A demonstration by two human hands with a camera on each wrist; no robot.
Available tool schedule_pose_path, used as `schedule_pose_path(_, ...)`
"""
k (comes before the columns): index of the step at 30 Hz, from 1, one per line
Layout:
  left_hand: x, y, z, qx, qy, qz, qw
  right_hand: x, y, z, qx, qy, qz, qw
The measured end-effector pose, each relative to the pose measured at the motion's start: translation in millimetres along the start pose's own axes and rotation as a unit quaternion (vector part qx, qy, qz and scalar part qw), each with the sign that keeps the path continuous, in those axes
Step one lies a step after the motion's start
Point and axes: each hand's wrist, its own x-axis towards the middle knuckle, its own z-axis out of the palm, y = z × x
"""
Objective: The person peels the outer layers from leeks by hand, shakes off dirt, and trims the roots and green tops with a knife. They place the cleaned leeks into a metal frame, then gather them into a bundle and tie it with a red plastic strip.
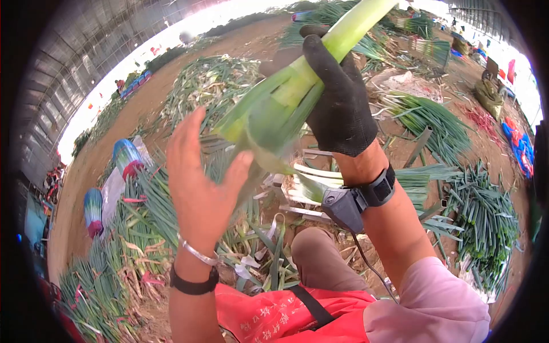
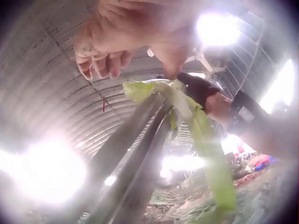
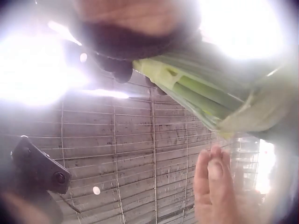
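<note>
My right hand (image 1: 345, 106), in a black glove, grips a thick leek (image 1: 357, 27) round its pale green stalk, with the leafy end slanting down to the left. The bare left hand (image 1: 200, 180) is held beside the leaves with its fingers extended and thumb spread. In the left wrist view, a yellowish, folded-over leaf (image 2: 210, 158) hangs from the leek below that hand. The right wrist view shows the leaves (image 3: 205, 95) fanning away from the glove, with the left fingers (image 3: 216, 172) below them. The stalk's far end runs out of the head view.
Long green leeks (image 1: 94, 291) lie heaped at my left, and another bundle (image 1: 483, 223) lies at the right. Trimmed leaves (image 1: 209, 86) form a pile ahead. White-stemmed leeks (image 1: 317, 177) lie before my knee (image 1: 320, 251). Two wrapped bundles (image 1: 127, 157) stand at the left.
</note>
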Motion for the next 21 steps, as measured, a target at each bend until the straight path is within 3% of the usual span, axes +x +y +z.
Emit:
schedule_pose_path(2, 6.1, -4.4, -1.2, 0.053, -0.012, 0.007, 0.999, -6.4, 11.0, 14.5, 0.029, -0.004, 0.028, 0.999)
schedule_pose_path(4, 7.4, -11.7, -7.8, -0.053, -0.076, -0.009, 0.996, -10.7, 23.3, 21.3, 0.061, -0.006, 0.057, 0.996)
schedule_pose_path(6, 9.7, -20.0, -23.3, -0.062, -0.095, -0.042, 0.993, -10.0, 37.5, 23.7, 0.08, -0.069, 0.047, 0.993)
schedule_pose_path(10, 9.0, -24.4, -53.1, -0.061, -0.16, -0.049, 0.984, -23.1, 59.5, 41.8, 0.123, -0.083, 0.09, 0.985)
schedule_pose_path(12, 2.0, -27.2, -62.9, -0.054, -0.164, -0.065, 0.983, -24.5, 67.0, 47.0, 0.085, -0.148, 0.107, 0.98)
schedule_pose_path(16, -4.9, -28.4, -79.6, -0.066, -0.205, -0.106, 0.971, -40.2, 82.4, 62.5, 0.039, -0.186, 0.109, 0.976)
schedule_pose_path(18, -13.7, -24.9, -84.1, -0.038, -0.197, -0.107, 0.974, -46.4, 88.1, 69.7, 0.006, -0.174, 0.119, 0.978)
schedule_pose_path(21, -21.9, -17.9, -87.0, 0.142, -0.162, -0.078, 0.973, -56.7, 96.8, 77.3, -0.043, -0.149, 0.138, 0.978)
